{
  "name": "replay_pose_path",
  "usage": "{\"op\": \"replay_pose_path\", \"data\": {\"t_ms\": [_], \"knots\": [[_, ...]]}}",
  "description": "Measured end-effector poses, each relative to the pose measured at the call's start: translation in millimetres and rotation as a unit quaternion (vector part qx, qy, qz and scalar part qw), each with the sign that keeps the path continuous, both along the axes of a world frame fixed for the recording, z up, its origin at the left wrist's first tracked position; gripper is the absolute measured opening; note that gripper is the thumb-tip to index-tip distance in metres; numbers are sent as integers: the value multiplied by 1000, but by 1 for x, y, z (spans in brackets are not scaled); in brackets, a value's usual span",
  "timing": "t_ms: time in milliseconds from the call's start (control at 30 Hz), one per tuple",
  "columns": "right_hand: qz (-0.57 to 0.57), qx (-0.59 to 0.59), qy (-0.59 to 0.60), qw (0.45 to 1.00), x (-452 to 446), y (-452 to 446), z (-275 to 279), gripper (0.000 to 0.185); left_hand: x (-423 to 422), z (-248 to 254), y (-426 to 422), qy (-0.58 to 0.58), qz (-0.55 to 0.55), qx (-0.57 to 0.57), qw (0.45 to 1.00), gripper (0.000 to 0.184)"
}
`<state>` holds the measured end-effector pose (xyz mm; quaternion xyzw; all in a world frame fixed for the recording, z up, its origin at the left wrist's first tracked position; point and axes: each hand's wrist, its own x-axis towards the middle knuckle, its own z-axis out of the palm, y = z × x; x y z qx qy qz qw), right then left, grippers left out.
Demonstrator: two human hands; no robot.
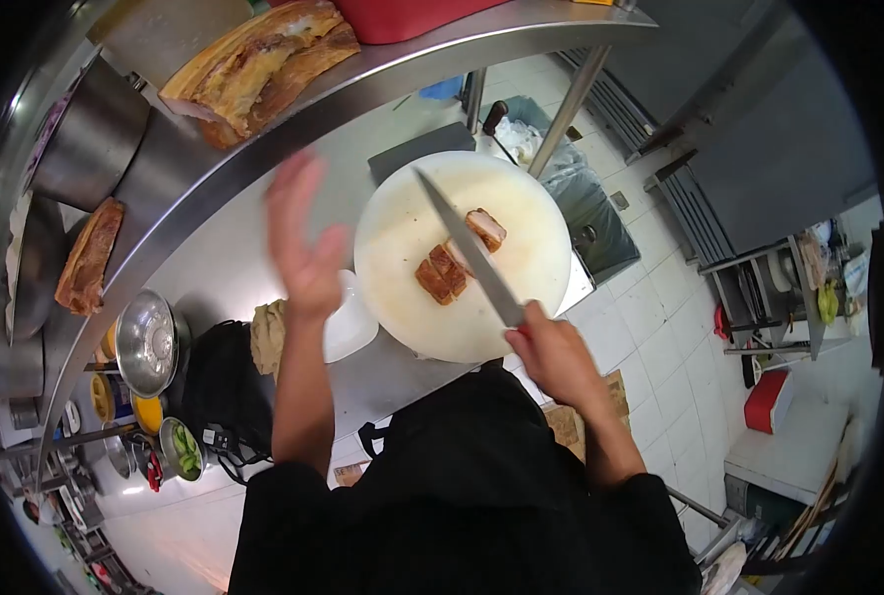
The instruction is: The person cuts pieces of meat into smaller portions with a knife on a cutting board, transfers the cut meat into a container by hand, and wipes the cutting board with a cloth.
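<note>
My right hand (pixel 561 362) is closed around the red handle of a long knife (pixel 471 248). The blade slants across a round white cutting board (pixel 402 307), over or against pieces of browned roast meat. Several cut chunks (pixel 442 275) lie on the lower left side of the blade, and another chunk (pixel 485 229) sits to its right. Part of the meat is hidden under the blade. My left hand (pixel 303 238), blurred by motion, is raised left of the board with fingers stretched and thumb apart. It holds nothing. Below it is a white bowl or tray (pixel 351 322).
A steel shelf (pixel 392 74) carries a large slab of roast meat (pixel 263 69), a smaller strip (pixel 91 256) and a red container (pixel 412 15). Behind the board lies a dark grey block (pixel 417 151). A lined bin (pixel 586 213) stands right. A black bag (pixel 226 397) is at left.
</note>
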<state>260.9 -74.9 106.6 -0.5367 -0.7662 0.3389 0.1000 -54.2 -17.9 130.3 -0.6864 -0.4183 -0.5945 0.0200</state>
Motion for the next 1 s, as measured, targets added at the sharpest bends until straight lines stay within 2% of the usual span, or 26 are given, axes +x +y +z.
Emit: {"op": "replay_pose_path", "data": {"t_ms": [67, 133, 200, 333, 400, 433, 467, 567, 633, 667, 733, 767, 800, 867, 900, 933, 1000], "knots": [[-35, -40, 90, 994, 33, -3, 4, 24, -24, -6, -53, -109, 134, -17, 985, 48], [-75, -141, 145, 976, 67, -4, -4, 21, -60, -43, -98, -129, 251, -106, 954, 42], [-114, -178, 207, 955, 91, -8, -19, 19, -90, -93, -140, -131, 354, -275, 884, 40], [-138, -238, 242, 930, 111, -2, -37, 19, -111, -169, -183, -41, 349, -337, 873, 44], [-127, -256, 232, 930, 117, 5, -41, 19, -111, -194, -192, 166, 360, -392, 830, 49], [-120, -271, 225, 928, 119, 9, -41, 19, -114, -203, -198, 174, 327, -477, 797, 52], [-120, -271, 226, 928, 122, 11, -41, 19, -117, -212, -201, 175, 327, -477, 797, 52], [-118, -309, 215, 919, 132, 14, -39, 24, -121, -215, -198, 169, 297, -531, 775, 51], [-107, -327, 223, 912, 143, 11, -39, 24, -121, -186, -187, 143, 297, -586, 740, 38], [-93, -344, 232, 905, 149, 10, -39, 25, -120, -167, -178, 145, 296, -586, 740, 38], [-67, -365, 200, 907, 163, 9, -33, 25, -122, -131, -150, 253, 301, -662, 638, 24], [-40, -388, 162, 906, 169, 7, -31, 26, -123, -129, -137, 275, 326, -575, 698, 24], [-50, -386, 167, 906, 170, 6, -32, 26, -110, -108, -112, 252, 332, -549, 725, 25], [-33, -434, 143, 889, 174, 9, -32, 27, -85, -87, -59, 208, 254, -417, 848, 20], [-10, -407, 149, 901, 176, 12, -46, 27, -65, -79, -29, 168, 190, -373, 892, 19], [-13, -406, 150, 901, 173, 18, -47, 27, -41, -71, -1, 164, 136, -337, 917, 19], [-12, -435, 163, 885, 154, 34, -46, 25, 6, -71, 51, 169, 57, -349, 920, 26]]}}
